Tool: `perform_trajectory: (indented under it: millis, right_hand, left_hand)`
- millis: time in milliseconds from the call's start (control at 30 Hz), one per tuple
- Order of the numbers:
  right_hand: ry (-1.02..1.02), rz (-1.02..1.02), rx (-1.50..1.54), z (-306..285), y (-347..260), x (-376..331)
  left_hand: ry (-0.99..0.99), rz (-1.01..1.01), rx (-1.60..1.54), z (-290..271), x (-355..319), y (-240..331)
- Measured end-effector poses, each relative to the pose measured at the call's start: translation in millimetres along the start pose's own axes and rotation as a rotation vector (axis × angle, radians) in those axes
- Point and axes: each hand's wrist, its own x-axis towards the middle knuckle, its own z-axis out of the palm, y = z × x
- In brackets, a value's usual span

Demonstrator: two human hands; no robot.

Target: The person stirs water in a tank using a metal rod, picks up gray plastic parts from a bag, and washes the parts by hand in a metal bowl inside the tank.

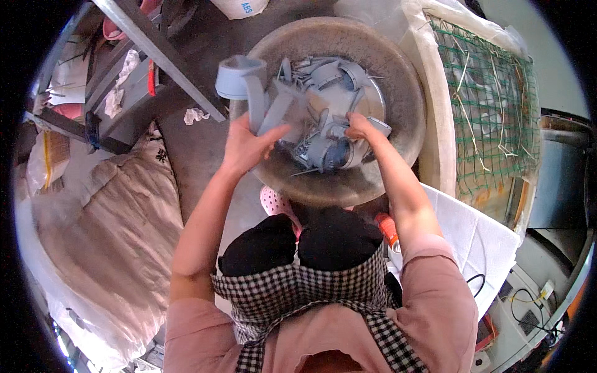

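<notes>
My left hand (244,144) is raised over the left rim of a large round brown basin (407,118). It grips a grey-blue moulded plastic part (252,93), which has a short ring at its top and flat strips running down to my fingers; motion blurs it a little. Inside the basin, my right hand (362,127) has its fingers closed at the edge of another grey plastic part (339,129), and the fingertips are partly hidden. Several similar curved grey pieces (329,74) lie heaped around it, some with ring shapes and thin sprigs.
A padded frame with green netting (491,93) stands right of the basin. To the left are a metal frame (161,56) and a large beige sack (118,236). A white sack (239,7) sits beyond. An orange can (387,229) and white board (466,230) are near my right leg.
</notes>
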Motion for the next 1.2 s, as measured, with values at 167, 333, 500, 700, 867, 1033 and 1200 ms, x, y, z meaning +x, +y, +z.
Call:
perform_trajectory:
  millis: [167, 333, 500, 700, 867, 1033, 1200]
  right_hand:
    - [0.153, -0.008, 0.02, -82.7, -55.9, -64.7]
    - [0.237, 0.164, 0.125, -114.8, -61.3, -81.3]
    - [0.572, 0.163, 0.195, -129.8, -70.5, -127.8]
    - [0.696, 0.242, 0.172, -132.2, -85.5, -152.8]
    - [0.735, 0.18, 0.247, -141.2, -113.8, -140.8]
    - [0.579, 0.077, 0.42, -163.5, -128.1, -133.1]
    - [0.576, -0.03, 0.549, -144.7, -171.7, -126.0]
  left_hand:
    - [0.215, 0.168, 0.237, -16.0, -26.9, 28.4]
    - [0.337, 0.444, 0.474, -59.0, -81.4, 45.0]
    - [0.586, 0.434, 0.501, -135.8, -192.4, 102.9]
    - [1.475, 0.153, 0.79, -332.5, -377.0, 148.9]
    - [1.315, 0.393, 2.049, -522.8, -477.9, 117.5]
    - [1.181, 0.61, 1.169, -346.8, -272.0, 62.5]
    - [-0.211, 0.047, 0.009, -46.6, -84.4, 13.5]
